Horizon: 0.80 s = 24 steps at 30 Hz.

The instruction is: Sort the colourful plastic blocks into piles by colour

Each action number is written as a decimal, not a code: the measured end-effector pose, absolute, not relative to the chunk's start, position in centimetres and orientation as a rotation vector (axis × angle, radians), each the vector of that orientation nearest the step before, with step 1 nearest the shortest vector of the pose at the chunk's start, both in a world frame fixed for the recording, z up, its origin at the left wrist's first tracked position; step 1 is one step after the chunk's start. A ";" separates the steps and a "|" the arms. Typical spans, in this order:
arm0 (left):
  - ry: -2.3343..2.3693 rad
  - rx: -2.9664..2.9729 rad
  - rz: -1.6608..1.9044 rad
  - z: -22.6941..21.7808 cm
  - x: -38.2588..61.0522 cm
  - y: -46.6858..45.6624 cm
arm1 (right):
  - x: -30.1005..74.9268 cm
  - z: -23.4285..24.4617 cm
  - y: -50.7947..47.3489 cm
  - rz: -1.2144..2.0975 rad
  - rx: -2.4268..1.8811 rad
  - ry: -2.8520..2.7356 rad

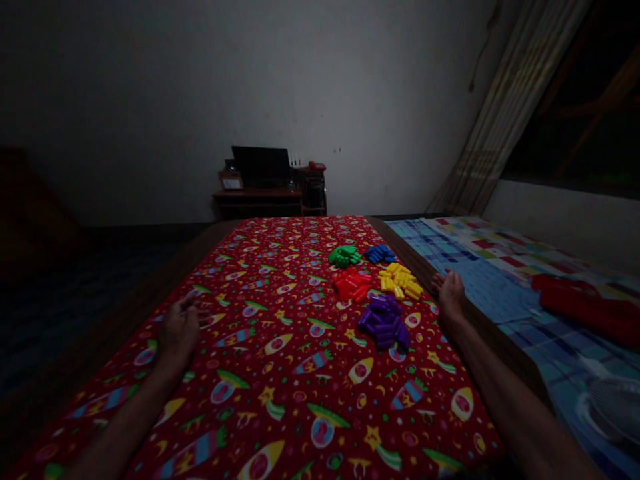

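My left hand (179, 333) lies palm down on a red sheet printed with rockets (280, 347), fingers stretched out and holding nothing. My right hand (450, 293) rests flat at the sheet's right edge, fingers extended and empty. Between and beyond the hands lie piles of small plastic pieces sorted by colour: purple (384, 321) nearest the right hand, red (353, 285), yellow (400, 280), green (344, 256) and blue (380, 253). Neither hand touches a pile.
A blue checked cloth (490, 280) covers the surface to the right, with a red object (585, 303) on it. A dark low desk with a screen (263, 175) stands against the far wall. A curtain (505, 113) hangs at the right. The room is dim.
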<state>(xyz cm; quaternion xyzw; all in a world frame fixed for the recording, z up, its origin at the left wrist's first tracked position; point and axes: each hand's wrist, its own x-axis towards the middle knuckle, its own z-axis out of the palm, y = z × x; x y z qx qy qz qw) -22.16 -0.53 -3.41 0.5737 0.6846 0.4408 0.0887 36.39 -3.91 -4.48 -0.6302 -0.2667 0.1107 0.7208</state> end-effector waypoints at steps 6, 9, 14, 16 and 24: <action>1.899 1.463 1.306 -1.6 -20.6 -2.0 | 36.7 -6.6 -4.4 0.143 -1.429 -0.714; 1.887 1.418 1.300 -1.3 -20.5 -2.1 | 36.2 -6.2 -4.6 0.134 -1.448 -0.764; 1.889 1.390 1.290 -1.0 -20.3 -2.1 | 35.6 -5.8 -4.8 0.129 -1.462 -0.799; 1.882 1.416 1.293 -0.9 -20.2 -2.3 | 35.6 -5.8 -4.8 0.130 -1.458 -0.788; 1.917 1.473 1.296 -1.4 -20.7 -2.4 | 35.9 -6.4 -4.3 0.147 -1.428 -0.813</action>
